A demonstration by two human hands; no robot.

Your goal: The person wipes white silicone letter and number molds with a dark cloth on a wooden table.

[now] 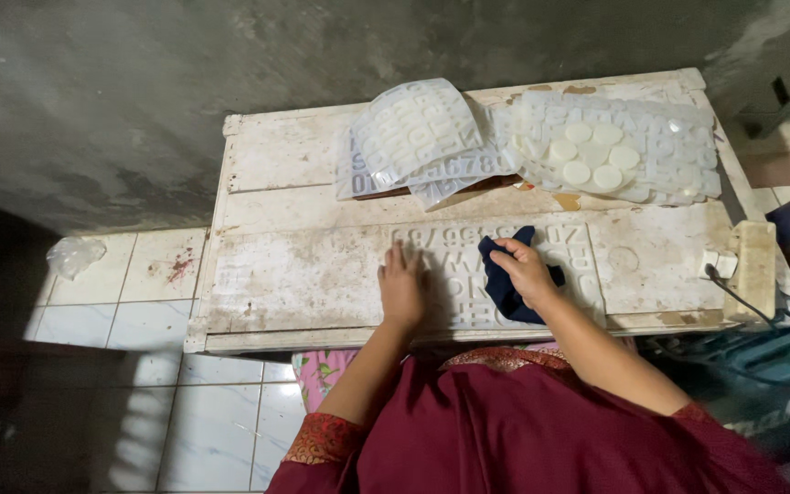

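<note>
A clear silicone mould sheet (pixel 468 274) with raised letters and numbers lies flat on the worn white table (pixel 304 265). My left hand (pixel 401 288) rests flat on the sheet's left part, fingers pointing away from me. My right hand (pixel 523 270) presses a dark blue cloth (pixel 505 288) onto the sheet's middle. The cloth sticks out above and below my fingers.
Several more translucent mould sheets (pixel 422 137) are piled at the table's far side, one with round discs (pixel 596 155). A white power strip (pixel 753 265) with a black cable sits at the right edge. A crumpled plastic bag (pixel 73 254) lies on the tiled floor at left.
</note>
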